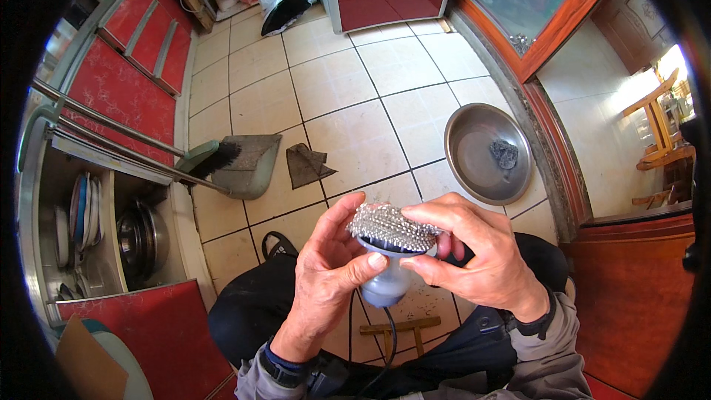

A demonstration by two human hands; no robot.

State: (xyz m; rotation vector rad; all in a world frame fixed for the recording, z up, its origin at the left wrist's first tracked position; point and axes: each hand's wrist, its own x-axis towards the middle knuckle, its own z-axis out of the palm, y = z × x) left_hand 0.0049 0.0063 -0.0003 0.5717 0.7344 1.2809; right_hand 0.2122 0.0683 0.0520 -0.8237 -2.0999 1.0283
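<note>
So there's a silvery metal mesh scourer (389, 227) sitting on top of a corded grey handheld device (385, 289), right between the two hands. The left grip (324, 281) is wrapped around one side, thumb on the body, and the right grip (485, 252) pinches the other, fingers on the mesh and thumb below. My worry: the mesh looks bulkier than the top it's on, so an uneven push could probably make it slide off. Loose wire could also nick those bare fingertips. The black cord (392, 333) hangs just below the grip near the lap, so a knee could tug it; can't tell if it's powered. If anything slips, it'd likely hit the tiled floor (355, 126), or maybe the steel basin (474, 178) ahead and to the right.
</note>
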